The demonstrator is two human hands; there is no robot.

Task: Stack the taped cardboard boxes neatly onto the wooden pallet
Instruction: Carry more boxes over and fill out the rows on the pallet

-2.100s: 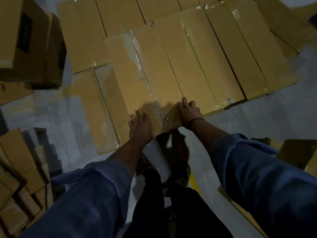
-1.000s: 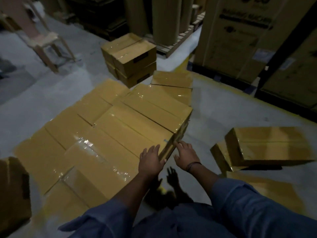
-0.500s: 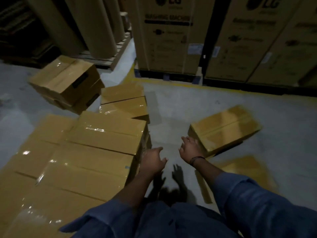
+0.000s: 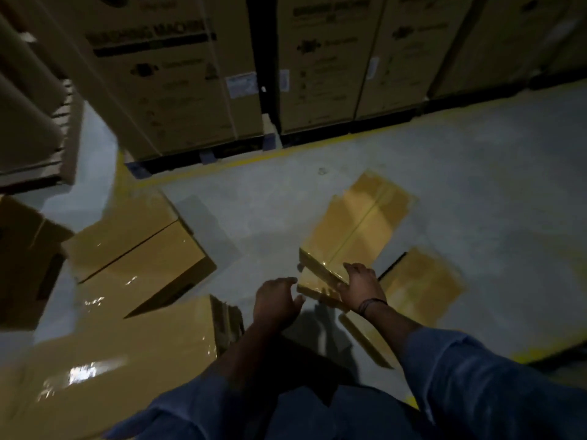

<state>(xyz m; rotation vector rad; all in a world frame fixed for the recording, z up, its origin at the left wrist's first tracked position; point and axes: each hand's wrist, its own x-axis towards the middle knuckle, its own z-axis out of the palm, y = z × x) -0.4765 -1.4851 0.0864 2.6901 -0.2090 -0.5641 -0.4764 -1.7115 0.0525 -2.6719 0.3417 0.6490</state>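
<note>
Looking down in dim light, the view takes in a dark open-sided carton [image 4: 22,265] at the far left. Beside it, the stacked boxes [image 4: 120,354] fill the lower left, tan and glossy with clear tape. All are sealed, so nothing inside can be seen.

Right of centre, the long taped box [image 4: 362,223] lies on the grey floor [image 4: 476,185], well apart from the stack, its near end pointing at the person. A second box [image 4: 422,287] lies just beside it on the right, partly under its near end. Tall washing-machine cartons [image 4: 165,77] stand across the back, behind a yellow line [image 4: 251,158] painted on the floor.

Both arms reach forward in blue sleeves [image 4: 476,382]. The left grip [image 4: 276,301] is released, its fingers loosely curved and holding nothing. It hangs just beside the long box's near end, and contact cannot be told. The right grip [image 4: 363,287], with a dark wristband [image 4: 371,304], grasps the near corner of that box, thumb on the top face and fingers wrapped over the end.
</note>
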